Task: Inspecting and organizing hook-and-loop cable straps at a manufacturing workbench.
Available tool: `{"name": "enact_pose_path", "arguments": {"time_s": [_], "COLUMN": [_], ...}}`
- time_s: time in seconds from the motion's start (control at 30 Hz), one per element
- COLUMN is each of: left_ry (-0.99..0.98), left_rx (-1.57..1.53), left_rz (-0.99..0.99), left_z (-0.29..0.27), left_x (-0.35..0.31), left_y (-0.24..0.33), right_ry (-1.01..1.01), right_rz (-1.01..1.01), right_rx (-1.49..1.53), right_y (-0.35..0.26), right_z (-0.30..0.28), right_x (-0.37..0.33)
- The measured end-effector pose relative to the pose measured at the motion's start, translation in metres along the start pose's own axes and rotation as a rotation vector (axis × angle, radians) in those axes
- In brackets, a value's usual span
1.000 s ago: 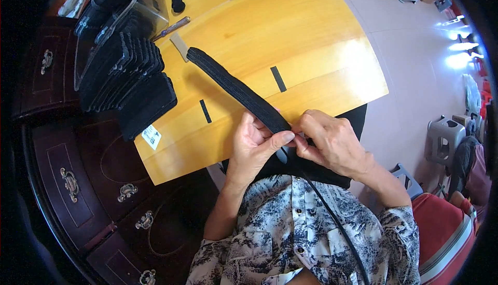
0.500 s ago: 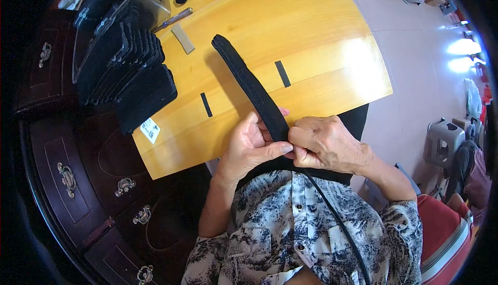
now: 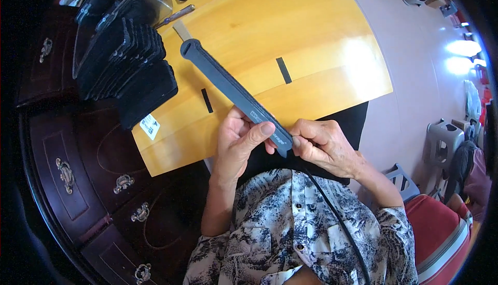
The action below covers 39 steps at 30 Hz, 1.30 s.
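One dark strap (image 3: 223, 80) is in work, held in the air above the near part of the yellow table (image 3: 321, 31), printed grey face up, slanting from far left to near right. Its near end is clamped by the left hand (image 3: 238, 142), thumb on top, fingers curled beneath. Thumb and forefinger of the right hand (image 3: 324, 147) are pinched together on the tip of that end (exact contact is hidden by the fingers).

Status: this piece is judged unfinished, since both hands are kept busy at one end; the far end is left free, unsupported by either hand. How much is left on it cannot be read from here.

Rest of batch: a stack of black pieces (image 3: 148, 90) is leaned in a fanned row at the table's left side, untouched. Whether those are done or waiting can't be told. Two short black strips (image 3: 282, 71) and a tan piece (image 3: 181, 31) are also left on the tabletop, unheld.
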State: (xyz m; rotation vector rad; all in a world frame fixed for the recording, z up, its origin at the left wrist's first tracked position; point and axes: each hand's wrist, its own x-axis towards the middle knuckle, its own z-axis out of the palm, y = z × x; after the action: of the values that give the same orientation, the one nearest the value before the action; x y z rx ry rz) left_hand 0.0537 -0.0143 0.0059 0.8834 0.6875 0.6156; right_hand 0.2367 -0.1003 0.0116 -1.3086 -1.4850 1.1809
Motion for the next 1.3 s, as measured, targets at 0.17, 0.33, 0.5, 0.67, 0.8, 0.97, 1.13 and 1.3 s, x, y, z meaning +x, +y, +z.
{"name": "enact_pose_path", "arguments": {"time_s": [0.17, 0.33, 0.5, 0.67, 0.8, 0.97, 1.13, 1.3], "left_ry": [0.039, 0.053, 0.003, -0.049, 0.012, 0.091, 0.139, 0.152], "left_rx": [0.057, 0.131, -0.006, 0.003, -0.017, 0.049, 0.065, 0.073], "left_rz": [-0.024, -0.017, -0.021, -0.058, -0.041, -0.059, -0.041, -0.01], "left_z": [0.007, 0.021, 0.02, 0.021, 0.02, 0.021, 0.025, 0.025], "left_x": [0.003, 0.005, 0.001, -0.002, -0.005, -0.004, -0.003, -0.003], "left_y": [0.002, 0.003, 0.004, -0.001, -0.008, -0.008, -0.009, -0.015], "right_ry": [0.31, 0.325, 0.367, 0.357, 0.361, 0.399, 0.374, 0.37], "right_rz": [-0.065, -0.307, -0.062, 0.199, 0.067, -0.113, -0.109, -0.052], "right_rx": [-0.063, -0.3, 0.081, 0.414, 0.122, -0.058, -0.128, -0.069], "right_y": [-0.007, -0.009, -0.003, 0.001, 0.001, 0.007, 0.006, 0.008], "right_z": [0.006, 0.005, 0.01, 0.01, 0.009, 0.013, 0.011, 0.013], "right_x": [-0.011, -0.011, -0.017, -0.025, -0.024, -0.02, -0.021, -0.02]}}
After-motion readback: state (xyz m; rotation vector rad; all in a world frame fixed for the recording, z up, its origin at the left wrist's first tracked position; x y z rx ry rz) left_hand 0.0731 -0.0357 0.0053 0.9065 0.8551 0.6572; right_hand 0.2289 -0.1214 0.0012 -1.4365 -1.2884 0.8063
